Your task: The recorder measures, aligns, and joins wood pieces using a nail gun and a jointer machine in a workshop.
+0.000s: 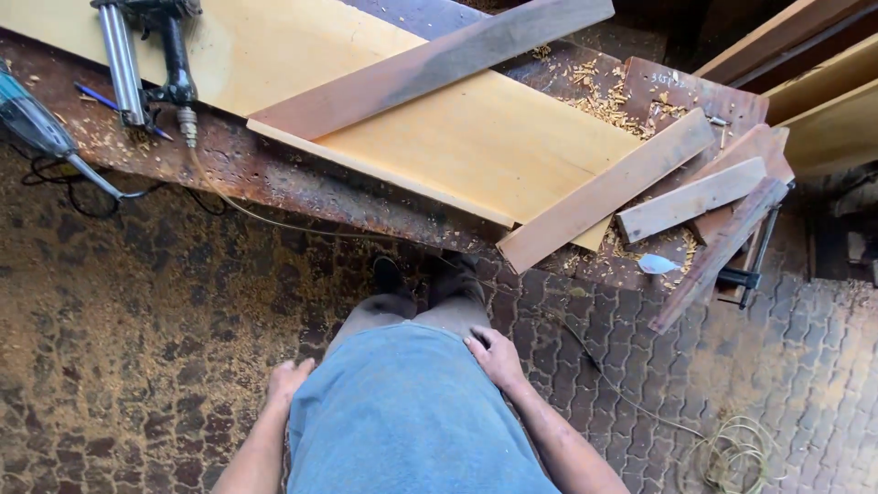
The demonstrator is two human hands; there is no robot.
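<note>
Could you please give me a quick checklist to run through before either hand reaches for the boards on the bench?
1. Left hand free, resting at the hip: ok.
2. Right hand free, on the blue shirt: ok.
3. Nail gun lying untouched on the workbench: ok.
4. Air hose off the walking path: not ok, it trails across the floor.
5. Long dark plank resting flat on the yellow board: ok.
6. Clamp tight: cannot tell.

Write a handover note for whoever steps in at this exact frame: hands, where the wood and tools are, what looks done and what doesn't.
Left hand: empty, at the hip of the blue shirt.
Right hand: empty, flat on the shirt.
Workbench: yellow board with a dark plank across it; loose wooden strips at the right end.
Nail gun lies top left, hose trailing to the floor.
Done: nothing visibly joined.
Left: all pieces untouched.
</note>
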